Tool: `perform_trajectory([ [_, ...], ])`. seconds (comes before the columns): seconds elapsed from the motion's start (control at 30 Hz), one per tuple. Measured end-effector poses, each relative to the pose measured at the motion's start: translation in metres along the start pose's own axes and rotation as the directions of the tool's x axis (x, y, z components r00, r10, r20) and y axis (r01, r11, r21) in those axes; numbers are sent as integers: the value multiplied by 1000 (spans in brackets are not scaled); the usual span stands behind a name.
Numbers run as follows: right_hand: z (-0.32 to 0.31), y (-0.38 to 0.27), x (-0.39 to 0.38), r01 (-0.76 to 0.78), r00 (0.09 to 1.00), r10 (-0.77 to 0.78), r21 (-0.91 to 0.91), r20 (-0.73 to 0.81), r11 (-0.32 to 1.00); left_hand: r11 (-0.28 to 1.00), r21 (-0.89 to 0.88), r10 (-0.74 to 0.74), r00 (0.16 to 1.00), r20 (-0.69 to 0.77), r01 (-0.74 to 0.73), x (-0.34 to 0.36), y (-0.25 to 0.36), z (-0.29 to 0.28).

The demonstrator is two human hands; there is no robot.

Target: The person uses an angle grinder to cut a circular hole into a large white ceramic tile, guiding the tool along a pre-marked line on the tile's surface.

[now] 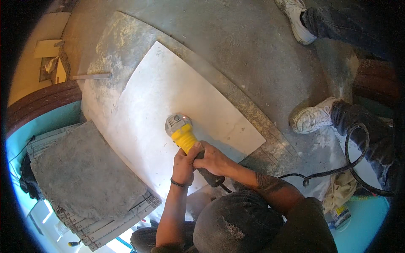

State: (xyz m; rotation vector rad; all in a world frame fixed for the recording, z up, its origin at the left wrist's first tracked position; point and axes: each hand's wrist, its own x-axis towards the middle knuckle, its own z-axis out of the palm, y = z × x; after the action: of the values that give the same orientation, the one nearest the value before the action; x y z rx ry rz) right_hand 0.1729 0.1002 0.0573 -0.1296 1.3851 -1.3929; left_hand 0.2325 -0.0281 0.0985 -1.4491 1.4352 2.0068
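Note:
A yellow and grey angle grinder is held in both my hands, its grey head over a large pale tile. My left hand is closed around the near side of the grinder's body, a dark beaded bracelet at its wrist. Closed on the dark rear handle is my right hand, reaching in from the right. Both thumbs lie near the top of the tool. The grinder's disc is hidden beneath its head, so I cannot tell whether it touches the tile. Pale dust hazes the tile's lower left.
A dusty grey slab lies on stacked boxes at the left. A black cord loops at the right. Another person's dusty shoes stand on the grey floor. A short bar lies at the far left.

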Motion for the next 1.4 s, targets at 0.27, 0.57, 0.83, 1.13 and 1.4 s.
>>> perform_trajectory([
  [0.27, -2, 4, 4, -18, 1000, 19, -82, 10, 997, 1000, -8, -6, 1000, -8, 6, 2, -2, 0],
  [0.57, 4, -7, -15, -37, 999, 47, -322, 22, 946, 981, -179, 77, 997, 19, -73, -18, -23, -2],
  [0.83, 3, -15, -8, -69, 997, 76, -287, 15, 955, 989, -144, 40, 999, 26, -36, -12, -11, -5],
  [1.13, 4, -29, 1, -88, 996, 94, -288, 7, 954, 985, -174, -1, 998, 67, 13, -5, 4, -11],
  [1.4, -9, -28, 3, -76, 997, 80, -291, 3, 954, 983, -178, -47, 998, 36, 52, -4, 11, 4],
])
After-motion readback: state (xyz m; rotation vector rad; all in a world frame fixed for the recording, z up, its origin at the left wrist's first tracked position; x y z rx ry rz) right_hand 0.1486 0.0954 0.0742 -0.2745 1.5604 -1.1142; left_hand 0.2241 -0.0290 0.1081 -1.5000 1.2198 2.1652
